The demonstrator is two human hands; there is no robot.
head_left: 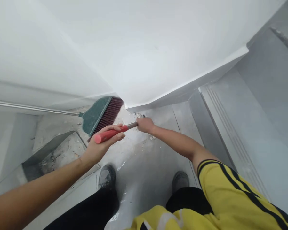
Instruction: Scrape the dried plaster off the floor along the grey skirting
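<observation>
My left hand [105,142] is around the thick red grip of a tool with a metal shaft [111,134], its fingers stretched along both sides. My right hand [145,124] is closed on the far end of the shaft. That hand hides the tool's head, so its exact kind does not show; a small dark tip pokes out beyond the fingers. Just past my left hand, a green broom [96,115] with dark red bristles lies against the wall corner. Small pale rubble [138,115] lies on the floor by my right hand.
A metal dustpan-like tray [55,144] with debris in it sits on the left. The broom's metal pole [33,108] runs out left. White walls [144,57] meet ahead. Steps [232,115] rise on the right. My shoes [107,176] stand on the dusty grey floor [153,169].
</observation>
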